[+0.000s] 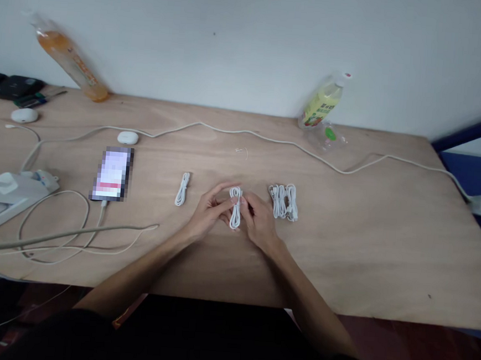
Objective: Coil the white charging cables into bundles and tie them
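Note:
Between my two hands is a white coiled cable [235,215], held upright just above the wooden table. My left hand [210,208] grips it from the left, thumb across its middle. From the other side my right hand [258,217] is closed with thumb and fingertips at the cable's middle. Another white cable bundle [182,189] lies on the table left of my left hand. Several more cable bundles [284,201] lie side by side just right of my right hand. Small thin white tie pieces [243,151] lie beyond my hands.
A long white cord [248,132] crosses the table's back. At left are a phone [113,173] plugged into a cable, white earbud cases [128,137], a white power strip [12,198] and an orange drink bottle [72,64]. A yellow-labelled bottle [322,103] stands at the back right.

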Action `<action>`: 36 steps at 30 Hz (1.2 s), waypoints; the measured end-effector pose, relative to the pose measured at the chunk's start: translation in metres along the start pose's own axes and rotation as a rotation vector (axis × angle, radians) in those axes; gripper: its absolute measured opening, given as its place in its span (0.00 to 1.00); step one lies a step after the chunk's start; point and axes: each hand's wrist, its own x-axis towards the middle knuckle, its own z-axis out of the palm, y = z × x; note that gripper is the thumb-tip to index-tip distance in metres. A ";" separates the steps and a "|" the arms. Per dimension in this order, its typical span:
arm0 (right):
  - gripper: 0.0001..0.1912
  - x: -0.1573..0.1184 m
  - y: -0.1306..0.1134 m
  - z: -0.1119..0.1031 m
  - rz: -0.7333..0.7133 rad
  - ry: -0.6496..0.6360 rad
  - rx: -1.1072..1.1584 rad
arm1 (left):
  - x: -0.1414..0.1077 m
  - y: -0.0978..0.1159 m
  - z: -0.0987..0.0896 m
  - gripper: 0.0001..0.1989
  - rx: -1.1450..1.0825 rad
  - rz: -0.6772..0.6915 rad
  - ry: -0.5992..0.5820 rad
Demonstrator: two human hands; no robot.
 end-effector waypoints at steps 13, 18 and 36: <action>0.24 0.001 -0.005 -0.002 0.080 -0.023 0.096 | -0.001 0.005 0.003 0.33 -0.096 -0.090 -0.008; 0.24 0.000 -0.003 -0.002 0.076 -0.022 0.082 | -0.001 0.006 0.002 0.34 -0.099 -0.111 -0.013; 0.19 -0.001 0.000 -0.005 -0.038 -0.100 -0.044 | 0.004 0.004 -0.008 0.09 -0.249 -0.292 -0.036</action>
